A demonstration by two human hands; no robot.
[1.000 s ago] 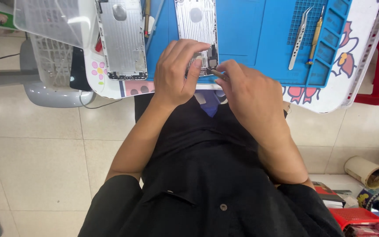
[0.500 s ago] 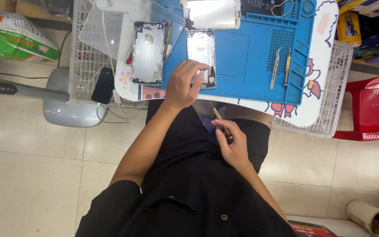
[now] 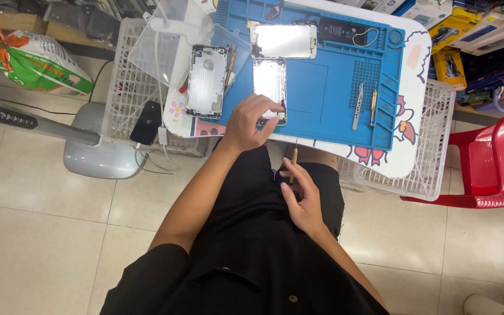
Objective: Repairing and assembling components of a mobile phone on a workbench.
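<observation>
The left hand (image 3: 256, 119) rests with fingers curled, pressing on the near end of a silver rectangular metal phone shell (image 3: 270, 87) that lies on the blue rubber work mat (image 3: 322, 87) on the white table (image 3: 410, 105). The right hand (image 3: 304, 198) sits over the lap, fingers pinched around a thin yellow-handled screwdriver (image 3: 293, 160), well apart from the mat.

The person wears a black short-sleeved shirt with a collar, and a small round button shows low on its front. The sleeves end above the elbows, so both forearms are bare down to the left hand (image 3: 251, 121) and the right hand (image 3: 302, 198). The lower garment is black too, and no ring, watch or glove shows on either hand.
</observation>
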